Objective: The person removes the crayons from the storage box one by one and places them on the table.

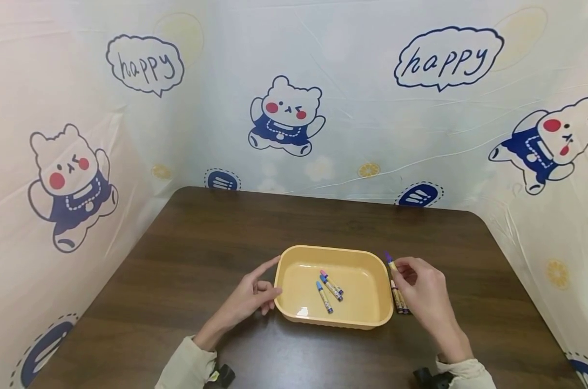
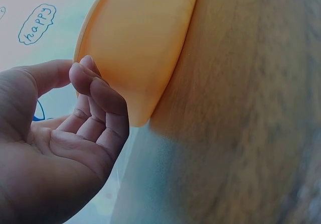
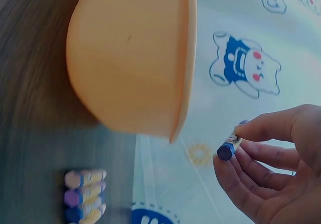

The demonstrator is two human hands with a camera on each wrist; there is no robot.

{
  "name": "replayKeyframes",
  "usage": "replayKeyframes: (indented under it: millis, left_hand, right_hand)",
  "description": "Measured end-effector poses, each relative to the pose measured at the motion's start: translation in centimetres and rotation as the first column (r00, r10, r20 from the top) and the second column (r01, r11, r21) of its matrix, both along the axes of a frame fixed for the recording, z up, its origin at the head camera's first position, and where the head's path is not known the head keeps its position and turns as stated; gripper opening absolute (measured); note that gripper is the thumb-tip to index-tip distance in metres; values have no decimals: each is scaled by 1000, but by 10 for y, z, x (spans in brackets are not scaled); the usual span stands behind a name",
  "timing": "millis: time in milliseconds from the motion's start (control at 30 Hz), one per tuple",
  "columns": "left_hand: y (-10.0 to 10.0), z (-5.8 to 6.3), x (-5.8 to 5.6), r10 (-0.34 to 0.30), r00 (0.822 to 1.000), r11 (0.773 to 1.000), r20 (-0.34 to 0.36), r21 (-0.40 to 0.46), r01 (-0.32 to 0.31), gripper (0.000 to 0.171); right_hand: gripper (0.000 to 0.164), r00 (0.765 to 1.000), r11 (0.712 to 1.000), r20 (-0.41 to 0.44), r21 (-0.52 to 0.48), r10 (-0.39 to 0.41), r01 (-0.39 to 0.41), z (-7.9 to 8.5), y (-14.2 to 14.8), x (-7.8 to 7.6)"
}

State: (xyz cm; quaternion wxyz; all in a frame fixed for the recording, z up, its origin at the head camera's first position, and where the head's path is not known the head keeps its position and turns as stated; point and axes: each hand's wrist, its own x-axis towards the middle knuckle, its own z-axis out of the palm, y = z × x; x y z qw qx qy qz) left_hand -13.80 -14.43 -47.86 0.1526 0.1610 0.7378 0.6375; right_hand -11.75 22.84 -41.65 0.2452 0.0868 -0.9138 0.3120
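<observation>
A yellow plastic basin sits on the table with three crayons inside, one blue-tipped crayon lying nearest the front. My left hand grips the basin's left rim, thumb over the edge; in the left wrist view the fingers curl beside the outer wall. Just off the right rim, my right hand pinches a purple-tipped crayon between thumb and fingers, raised above the table. Below that hand, more crayons lie side by side on the table, partly hidden by it in the head view.
The dark wooden table extends around the basin on every side. A pale curtain printed with bears and "happy" bubbles hangs behind it and at both sides.
</observation>
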Motion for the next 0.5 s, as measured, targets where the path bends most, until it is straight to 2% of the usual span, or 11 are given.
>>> replayKeyframes:
  millis: [200, 500]
  left_hand:
    - [0, 0, 0, -1, 1000, 1000, -5, -4, 1, 71]
    - [-1, -2, 0, -4, 1000, 1000, -18, -4, 3, 71]
  right_hand:
    - [10, 998, 998, 34, 6, -57, 57, -6, 21, 3]
    - [7, 975, 990, 170, 27, -144, 141, -21, 51, 3]
